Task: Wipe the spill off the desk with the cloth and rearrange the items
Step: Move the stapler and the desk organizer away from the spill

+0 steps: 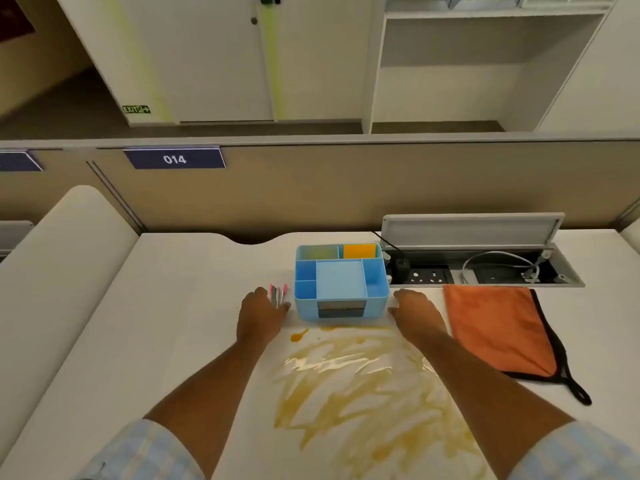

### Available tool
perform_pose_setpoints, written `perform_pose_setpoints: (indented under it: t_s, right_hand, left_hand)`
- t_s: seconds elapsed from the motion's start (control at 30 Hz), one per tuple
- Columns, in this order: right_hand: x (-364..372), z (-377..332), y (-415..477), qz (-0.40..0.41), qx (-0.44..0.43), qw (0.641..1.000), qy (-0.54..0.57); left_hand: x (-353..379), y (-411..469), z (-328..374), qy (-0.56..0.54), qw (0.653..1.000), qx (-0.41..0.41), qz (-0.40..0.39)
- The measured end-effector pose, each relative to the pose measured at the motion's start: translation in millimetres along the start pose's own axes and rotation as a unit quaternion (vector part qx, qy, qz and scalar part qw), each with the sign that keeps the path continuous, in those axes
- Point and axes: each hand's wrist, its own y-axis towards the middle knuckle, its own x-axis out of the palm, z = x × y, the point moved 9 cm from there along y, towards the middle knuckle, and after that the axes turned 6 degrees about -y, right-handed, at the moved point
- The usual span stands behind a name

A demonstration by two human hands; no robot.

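Observation:
A light blue desk organiser [341, 282] with several compartments stands at the back middle of the white desk [166, 327]. A smeared yellow-brown spill [360, 382] covers the desk in front of it. An orange cloth [502, 327] with black trim lies flat to the right. My left hand [261, 315] rests just left of the organiser, over the near ends of some pink-tipped pens [278, 294]; whether it grips them I cannot tell. My right hand [414, 311] lies just right of the organiser, fingers apart, holding nothing.
An open cable hatch [485, 268] with sockets and a white cable sits behind the cloth, its grey lid raised. A beige partition [346, 188] labelled 014 runs along the desk's far edge. A padded white divider [52, 258] borders the left side.

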Motion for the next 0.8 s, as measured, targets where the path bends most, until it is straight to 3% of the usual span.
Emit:
perform_pose_setpoints:
  t_s: [0.3,0.5,0.63,0.8]
  right_hand:
    - [21.3,8.8,8.9,-0.020,0.009,0.998,-0.052]
    - [22.3,23.5,12.8,-0.026,0.022,0.997,-0.063]
    - [16.6,29.0,16.0,-0.020,0.022,0.998,-0.056]
    - [17.0,32.3,12.4,-0.024,0.027,0.998,-0.053]
  left_hand:
    - [19.5,21.4,-1.3,0.048,0.997,-0.056,0.007]
    - [11.4,6.8,-14.3,0.021,0.999,-0.044,0.008]
    - [-16.3,-20.2,-37.6,0.013,1.000,0.009,0.025]
    - [-42.6,-63.4,-89.0,0.047,0.998,-0.034,0.027]
